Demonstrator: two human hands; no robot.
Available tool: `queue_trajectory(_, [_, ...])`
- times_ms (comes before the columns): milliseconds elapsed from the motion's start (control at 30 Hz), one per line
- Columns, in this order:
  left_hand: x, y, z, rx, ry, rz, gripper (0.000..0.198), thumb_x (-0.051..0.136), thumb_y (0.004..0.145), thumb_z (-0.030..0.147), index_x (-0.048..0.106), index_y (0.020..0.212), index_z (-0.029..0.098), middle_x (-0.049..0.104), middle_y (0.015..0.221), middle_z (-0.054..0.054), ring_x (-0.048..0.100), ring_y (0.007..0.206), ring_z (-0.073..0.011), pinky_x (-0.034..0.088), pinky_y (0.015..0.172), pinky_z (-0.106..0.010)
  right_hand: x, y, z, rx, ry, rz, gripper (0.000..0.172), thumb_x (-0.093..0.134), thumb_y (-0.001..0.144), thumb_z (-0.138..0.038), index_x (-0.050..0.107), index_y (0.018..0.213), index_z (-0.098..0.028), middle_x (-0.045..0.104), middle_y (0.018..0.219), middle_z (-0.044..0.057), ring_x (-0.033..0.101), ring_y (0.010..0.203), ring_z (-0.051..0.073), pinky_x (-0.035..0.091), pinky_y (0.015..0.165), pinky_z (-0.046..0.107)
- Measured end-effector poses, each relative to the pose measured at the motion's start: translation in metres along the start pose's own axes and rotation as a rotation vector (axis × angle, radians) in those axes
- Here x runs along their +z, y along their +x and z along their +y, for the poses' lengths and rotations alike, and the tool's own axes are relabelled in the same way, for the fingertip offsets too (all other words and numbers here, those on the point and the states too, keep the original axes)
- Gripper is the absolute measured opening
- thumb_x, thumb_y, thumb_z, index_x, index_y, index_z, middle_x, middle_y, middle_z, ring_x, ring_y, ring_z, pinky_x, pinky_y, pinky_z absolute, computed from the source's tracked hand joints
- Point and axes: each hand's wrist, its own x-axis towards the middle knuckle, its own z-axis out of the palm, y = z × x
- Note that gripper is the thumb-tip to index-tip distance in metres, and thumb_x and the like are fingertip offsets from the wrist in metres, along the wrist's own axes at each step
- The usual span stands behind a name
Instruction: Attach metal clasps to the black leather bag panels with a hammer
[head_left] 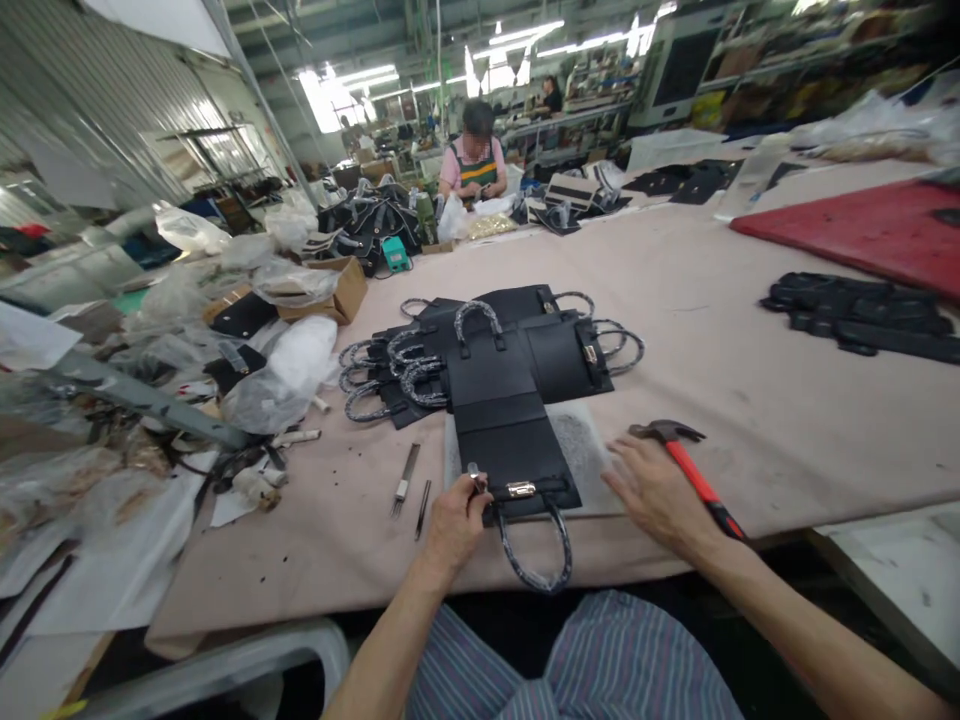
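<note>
A black bag panel (510, 430) lies flat in front of me, with a plastic-wrapped handle (536, 580) toward me and a shiny metal clasp (520, 489) near its front edge. My left hand (456, 525) is closed at the panel's front left corner, pinching a small shiny metal piece (473, 471) whose exact kind I cannot make out. My right hand (656, 490) rests low at the right edge of the pale board (589, 450), fingers stretched out and nothing seen in them. Beside it lies a claw hammer (694, 470) with a red and black grip.
More black bag panels with wrapped handles (420, 370) lie behind. A flat metal tool (406, 480) and a thin rod (423, 510) lie left. Plastic bags and a cardboard box (349, 290) crowd the left side. Black pieces (862, 315) lie right; a co-worker (474, 165) sits opposite.
</note>
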Motion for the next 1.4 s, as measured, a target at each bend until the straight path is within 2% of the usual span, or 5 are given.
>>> queue_trajectory(433, [-0.035, 0.017, -0.032, -0.330, -0.802, 0.437, 0.046, 0.071, 0.080, 0.058, 0.062, 0.097, 0.016, 0.074, 0.100, -0.011, 0.074, 0.093, -0.0235, 0.059, 0.081, -0.039, 0.062, -0.004, -0.079, -0.217, 0.241, -0.130, 0.043, 0.057, 0.089, -0.014, 0.055, 0.132, -0.019, 0.056, 0.135, 0.013, 0.049, 0.123, 0.032, 0.039, 0.108, 0.056])
queue_trajectory(700, [-0.126, -0.002, -0.078, -0.523, 0.630, 0.228, 0.028, 0.053, 0.090, 0.040, 0.066, 0.085, 0.016, 0.071, 0.085, -0.015, 0.069, 0.088, -0.0321, 0.052, 0.082, -0.042, 0.066, -0.002, -0.068, -0.191, 0.394, 0.018, 0.029, 0.044, 0.095, -0.012, 0.063, 0.116, -0.018, 0.056, 0.132, 0.014, 0.049, 0.125, 0.030, 0.044, 0.105, 0.056])
queue_trajectory(867, [-0.089, -0.012, -0.048, -0.082, 0.740, 0.280, 0.027, 0.049, 0.096, 0.030, 0.064, 0.114, 0.014, 0.065, 0.122, -0.019, 0.061, 0.116, -0.0330, 0.049, 0.099, -0.045, 0.053, 0.002, -0.057, -0.200, 0.200, -0.083, 0.032, 0.040, 0.093, -0.004, 0.065, 0.108, -0.017, 0.059, 0.115, 0.012, 0.052, 0.107, 0.027, 0.050, 0.091, 0.046])
queue_trajectory(1100, [-0.002, -0.004, 0.028, 0.366, 0.654, -0.240, 0.017, 0.051, 0.096, 0.011, 0.062, 0.106, 0.020, 0.066, 0.105, -0.008, 0.061, 0.096, -0.0249, 0.051, 0.084, -0.037, 0.039, 0.016, -0.057, -0.307, -0.096, -0.260, 0.030, 0.050, 0.083, 0.002, 0.064, 0.103, -0.016, 0.058, 0.101, 0.010, 0.051, 0.094, 0.025, 0.046, 0.079, 0.037])
queue_trajectory(1400, [0.005, 0.007, 0.048, 0.534, 1.005, -0.348, 0.018, 0.048, 0.087, 0.002, 0.059, 0.099, 0.012, 0.059, 0.092, -0.013, 0.056, 0.085, -0.0268, 0.048, 0.071, -0.037, 0.028, 0.036, -0.076, -0.499, -0.308, -0.415, 0.017, 0.054, 0.087, -0.003, 0.060, 0.096, -0.017, 0.057, 0.094, 0.010, 0.052, 0.084, 0.026, 0.042, 0.068, 0.035])
